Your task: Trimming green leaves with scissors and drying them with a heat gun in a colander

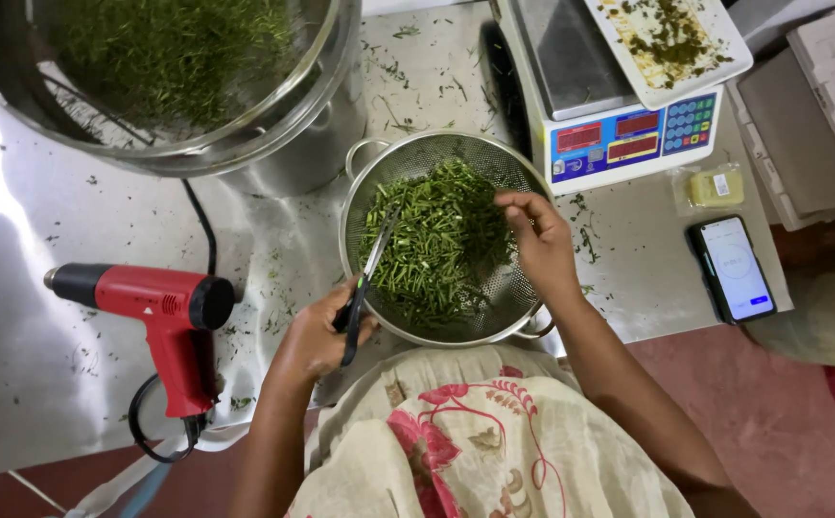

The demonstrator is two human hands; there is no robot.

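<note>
A metal colander (400, 157) holding chopped green stems (436, 245) sits at the near edge of the steel table. My left hand (317, 336) grips black-handled scissors (367, 278) whose blades point up into the greens. My right hand (537, 240) reaches into the colander from the right, fingertips pinching among the stems at the upper right of the pile.
A red heat gun (153, 307) with black cord lies at left. A large steel pot (273, 144) with a glass bowl of greens (177, 58) stands at back. A weighing scale (619, 125) carries a white tray (671, 38). A phone (734, 269) lies right.
</note>
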